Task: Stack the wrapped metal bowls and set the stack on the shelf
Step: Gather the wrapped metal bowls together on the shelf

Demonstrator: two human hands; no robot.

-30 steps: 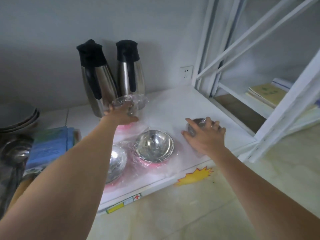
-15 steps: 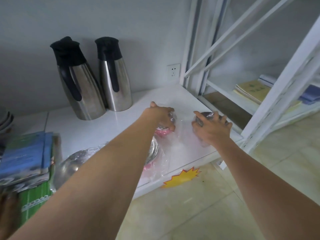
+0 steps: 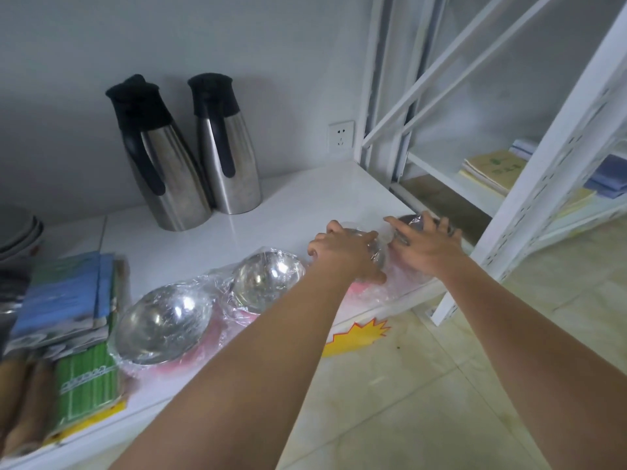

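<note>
Stacking has barely begun: left hand fingers curl around one wrapped bowl, right hand fingers spread over another, side by side. Two larger wrapped bowls wait on the worktop.

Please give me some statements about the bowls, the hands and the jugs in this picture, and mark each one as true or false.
1. Two steel jugs with black tops stand upright by the wall. True.
2. The left hand rests on a small wrapped bowl. True.
3. The right hand is empty and hangs over the floor. False: it covers another wrapped bowl at the right end of the white counter.
4. Two larger wrapped bowls lie open side up, untouched, to the left of the hands. True.
5. The bowls are already stacked on the shelf. False: all are on the counter, none nested.
</note>
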